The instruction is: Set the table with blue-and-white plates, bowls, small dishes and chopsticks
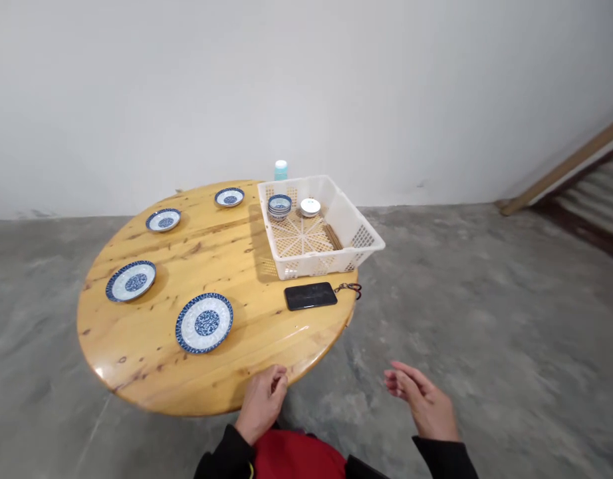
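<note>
My left hand [264,401] is at the table's near edge with its fingers curled in, and I see nothing in it. Off to the right, above the floor, my right hand [426,401] is held in the air, fingers loosely bent and apart, holding nothing. Nearest to the left hand lies a blue-and-white plate [205,323]. Farther round the table are more such plates: one at the left [131,281], one farther back [163,220] and one near the far edge [229,197]. A black phone [311,297] with a strap [350,287] lies toward the right edge.
A white plastic basket [331,265] stands on the right of the round wooden table [207,256]. Inside are stacked patterned bowls [279,207], white dishes [310,207] and chopsticks [333,237]. Behind it is a light-blue bottle [281,171]. A wooden beam [566,166] leans at the right.
</note>
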### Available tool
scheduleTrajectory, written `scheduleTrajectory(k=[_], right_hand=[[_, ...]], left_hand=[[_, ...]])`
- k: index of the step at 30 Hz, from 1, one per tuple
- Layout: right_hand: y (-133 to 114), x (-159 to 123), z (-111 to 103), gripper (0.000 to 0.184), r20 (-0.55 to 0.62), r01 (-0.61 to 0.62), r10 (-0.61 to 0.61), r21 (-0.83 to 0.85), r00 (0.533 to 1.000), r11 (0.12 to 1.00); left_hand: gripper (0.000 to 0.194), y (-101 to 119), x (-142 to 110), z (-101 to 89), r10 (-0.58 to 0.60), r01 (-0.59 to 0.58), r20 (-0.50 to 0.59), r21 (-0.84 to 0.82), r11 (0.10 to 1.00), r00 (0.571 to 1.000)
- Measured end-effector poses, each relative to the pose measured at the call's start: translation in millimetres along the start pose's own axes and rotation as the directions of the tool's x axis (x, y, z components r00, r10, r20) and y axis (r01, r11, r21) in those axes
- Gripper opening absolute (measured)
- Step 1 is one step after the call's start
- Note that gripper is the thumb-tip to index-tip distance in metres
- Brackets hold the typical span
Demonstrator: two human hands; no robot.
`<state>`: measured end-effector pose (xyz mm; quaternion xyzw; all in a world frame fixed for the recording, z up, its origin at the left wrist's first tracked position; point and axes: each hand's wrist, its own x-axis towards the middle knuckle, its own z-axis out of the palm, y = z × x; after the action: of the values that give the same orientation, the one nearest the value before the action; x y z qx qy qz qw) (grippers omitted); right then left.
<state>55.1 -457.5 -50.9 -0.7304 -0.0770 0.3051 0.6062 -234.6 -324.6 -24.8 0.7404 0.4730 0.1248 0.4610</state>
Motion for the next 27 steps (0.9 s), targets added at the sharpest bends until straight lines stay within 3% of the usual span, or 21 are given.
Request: scheduleTrajectory(k=[4,8,13,17,20,27], right_hand=[[-59,26,18,0.05,0.01,0.236,-0.235,-0.051,0.972,0.971],[-120,49,46,0.046,0.07,0.429,-0.424,-0.09,0.903,0.899],[-191,90,100,0.047,0.226,0.552,-0.52,-0.107,0.824,0.827],[-229,149,159,0.047,0.363,0.527,-0.465,-0.089,0.807,0.845],[-244,201,209,0.04,0.452,0.459,-0.37,-0.103,0.811,0.882],[-239,301,317,0.013,0.495,0.119,-0.002,-0.206,0.869,0.971]], left_hand=[[0.036,-10,15,-12.5,-0.024,0.022,-0.064,-0.021,1.0,0.998],[0.036,-20,22,-17.5,-0.055,0.05,-0.092,-0.054,0.997,0.994],[0.04,-27,30,-15.7,-0.126,0.108,-0.137,-0.127,0.986,0.983],[0.044,-28,39,-11.8,-0.2,0.161,-0.193,-0.197,0.967,0.961],[0.048,-26,47,-4.6,-0.282,0.221,-0.236,-0.256,0.941,0.93],[0.066,-20,67,27.4,-0.48,0.358,-0.343,-0.362,0.861,0.808]])
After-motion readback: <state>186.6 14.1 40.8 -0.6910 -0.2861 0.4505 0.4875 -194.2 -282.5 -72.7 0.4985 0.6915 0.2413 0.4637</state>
